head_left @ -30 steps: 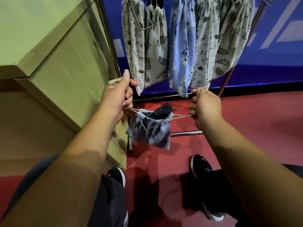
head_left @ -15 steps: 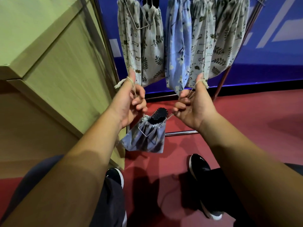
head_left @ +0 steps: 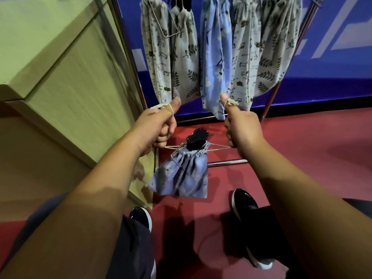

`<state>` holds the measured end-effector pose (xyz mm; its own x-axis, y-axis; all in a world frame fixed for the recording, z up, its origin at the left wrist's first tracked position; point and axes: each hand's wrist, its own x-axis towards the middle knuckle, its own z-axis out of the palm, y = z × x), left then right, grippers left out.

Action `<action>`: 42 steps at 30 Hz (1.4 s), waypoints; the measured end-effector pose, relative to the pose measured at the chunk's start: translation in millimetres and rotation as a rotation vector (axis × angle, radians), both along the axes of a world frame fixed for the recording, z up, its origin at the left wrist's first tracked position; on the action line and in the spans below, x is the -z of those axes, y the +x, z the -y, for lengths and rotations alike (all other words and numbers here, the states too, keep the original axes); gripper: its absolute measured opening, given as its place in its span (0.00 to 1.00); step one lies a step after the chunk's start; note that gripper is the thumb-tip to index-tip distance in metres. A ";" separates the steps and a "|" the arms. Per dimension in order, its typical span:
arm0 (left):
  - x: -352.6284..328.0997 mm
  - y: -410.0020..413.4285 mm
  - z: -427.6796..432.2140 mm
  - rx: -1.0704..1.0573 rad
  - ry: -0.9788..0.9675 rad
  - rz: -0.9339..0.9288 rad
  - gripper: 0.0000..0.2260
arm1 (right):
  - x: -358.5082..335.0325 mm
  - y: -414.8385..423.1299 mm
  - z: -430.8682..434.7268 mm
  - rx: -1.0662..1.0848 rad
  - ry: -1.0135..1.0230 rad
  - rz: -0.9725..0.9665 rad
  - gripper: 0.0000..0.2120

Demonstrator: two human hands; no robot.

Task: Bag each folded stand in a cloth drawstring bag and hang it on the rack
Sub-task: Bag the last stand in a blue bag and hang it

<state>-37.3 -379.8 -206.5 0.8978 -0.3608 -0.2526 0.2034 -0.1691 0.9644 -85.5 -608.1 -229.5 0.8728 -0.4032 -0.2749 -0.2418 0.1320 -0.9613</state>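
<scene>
- Fingers of the left hand [head_left: 156, 125] are curled tight on a drawstring [head_left: 171, 110] that loops over its raised thumb.
- The right hand [head_left: 241, 127] is fisted likewise, cord wrapped round its thumb.
- A blue drawstring bag [head_left: 183, 176] hangs between them at frame centre, cinched, the black stand [head_left: 198, 136] poking out.
- The rack [head_left: 269, 103] with hung bags fills the top.

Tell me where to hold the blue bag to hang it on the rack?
By the drawstrings, from above: both cords leave the cinched neck sideways to the left hand and right hand. The blue bag hangs below, with the stand's black top poking out.
</scene>
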 end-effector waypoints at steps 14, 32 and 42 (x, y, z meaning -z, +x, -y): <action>14.3 -0.8 15.6 -0.230 -0.074 0.090 0.21 | -19.0 2.0 -20.6 -0.228 0.218 0.052 0.27; -7.8 -36.7 56.1 0.071 -0.048 0.136 0.22 | -21.0 5.8 -31.9 -0.062 -0.092 0.205 0.14; -21.9 -42.7 65.6 -0.086 0.194 0.260 0.09 | -31.2 -7.2 -23.2 -0.175 -0.096 0.091 0.19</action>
